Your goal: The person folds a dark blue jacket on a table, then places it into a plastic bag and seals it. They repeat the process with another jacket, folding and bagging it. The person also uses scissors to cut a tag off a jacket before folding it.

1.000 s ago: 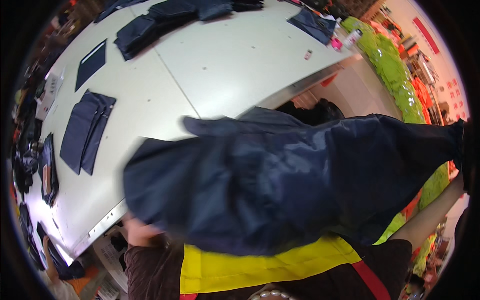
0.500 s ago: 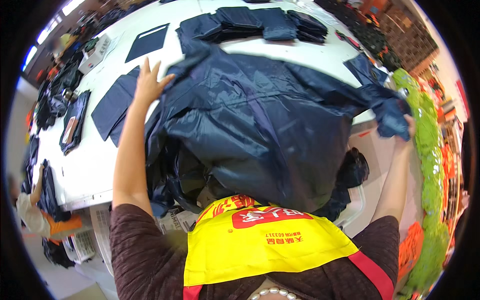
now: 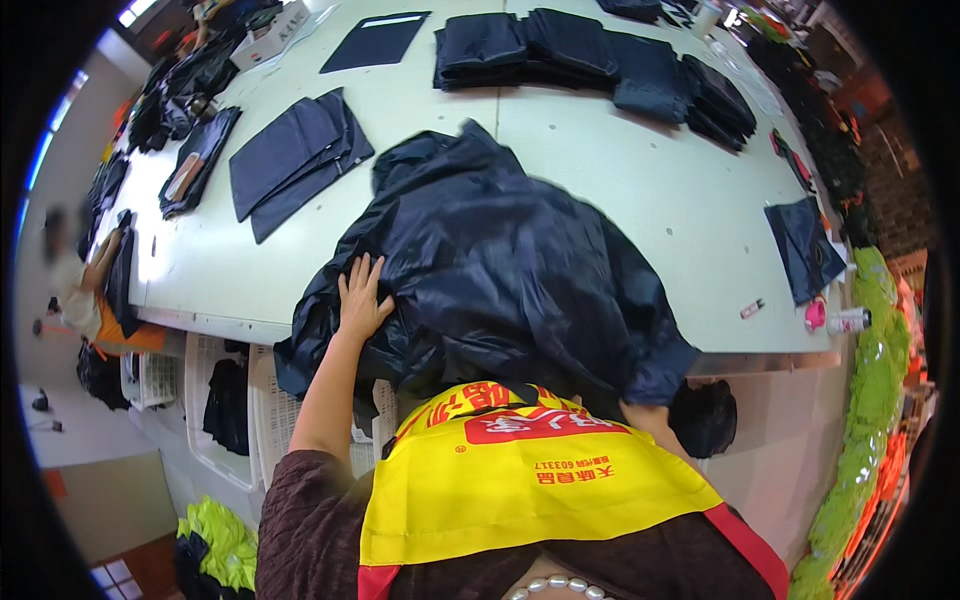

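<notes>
A dark navy jacket (image 3: 500, 260) of thin shiny fabric lies crumpled over the near edge of the white table (image 3: 600, 190), part of it hanging down in front of me. My left hand (image 3: 365, 300) rests on the jacket's left side with the fingers spread. Down at the lower right corner of the fabric, my right hand (image 3: 648, 415) grips a sleeve-like end of it; the fingers are mostly hidden behind the cloth.
Folded dark pieces (image 3: 300, 155) lie left of the jacket, and folded stacks (image 3: 570, 50) line the far side. At right are a folded dark piece (image 3: 803, 245) and a bottle (image 3: 848, 320). White plastic baskets (image 3: 262, 410) stand below the table. A person (image 3: 75, 285) is at the far left.
My right hand has come down and inward from the far right with the sleeve end. My left hand has lowered onto the fabric, and the spread jacket has bunched up.
</notes>
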`<move>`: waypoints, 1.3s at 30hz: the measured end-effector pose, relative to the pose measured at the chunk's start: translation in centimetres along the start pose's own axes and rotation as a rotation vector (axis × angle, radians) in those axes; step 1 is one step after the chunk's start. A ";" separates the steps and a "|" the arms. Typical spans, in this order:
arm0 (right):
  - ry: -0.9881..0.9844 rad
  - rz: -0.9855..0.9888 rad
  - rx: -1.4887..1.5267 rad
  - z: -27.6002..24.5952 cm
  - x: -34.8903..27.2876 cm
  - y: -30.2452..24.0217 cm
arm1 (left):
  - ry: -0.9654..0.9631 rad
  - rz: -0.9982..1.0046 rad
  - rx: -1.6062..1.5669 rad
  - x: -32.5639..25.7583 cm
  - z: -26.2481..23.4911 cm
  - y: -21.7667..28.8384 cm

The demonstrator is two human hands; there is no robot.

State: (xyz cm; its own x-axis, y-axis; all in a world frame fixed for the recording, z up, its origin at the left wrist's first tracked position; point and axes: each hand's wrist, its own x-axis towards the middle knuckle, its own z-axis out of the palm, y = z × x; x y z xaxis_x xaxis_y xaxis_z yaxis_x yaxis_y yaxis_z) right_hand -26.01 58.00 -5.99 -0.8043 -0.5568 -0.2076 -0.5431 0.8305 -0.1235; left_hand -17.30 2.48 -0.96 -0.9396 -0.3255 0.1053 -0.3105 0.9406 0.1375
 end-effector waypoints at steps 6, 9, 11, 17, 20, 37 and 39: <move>-0.464 0.494 0.224 -5.6 -5.0 10.8 | -0.052 0.109 -0.047 -0.4 -0.5 0.1; -0.819 0.624 0.262 -18.8 1.8 10.8 | -0.293 0.038 -0.191 1.6 -3.8 0.2; -0.217 0.468 -0.168 -19.2 4.9 15.8 | -0.616 -0.023 -0.337 5.4 -7.0 0.1; 0.310 0.409 0.002 -23.9 21.4 5.4 | 0.137 0.059 -0.340 18.1 -6.6 10.5; 0.135 0.096 0.280 -20.3 28.8 -1.6 | -0.362 -0.056 -0.233 23.7 -3.8 15.7; -0.507 0.132 1.991 -19.7 26.5 -15.8 | -0.327 0.589 -1.326 16.0 -16.4 11.4; -0.089 0.168 1.954 -24.3 26.7 -14.1 | -0.221 0.316 -1.181 14.3 -17.5 10.5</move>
State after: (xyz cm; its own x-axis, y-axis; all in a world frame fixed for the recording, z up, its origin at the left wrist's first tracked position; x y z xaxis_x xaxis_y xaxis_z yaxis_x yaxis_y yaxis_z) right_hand -45.68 31.10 13.82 -0.7647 -0.5335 -0.3615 0.5401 -0.2246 -0.8110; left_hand -31.50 5.97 19.21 -0.9893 0.0306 0.1425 0.1454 0.2747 0.9505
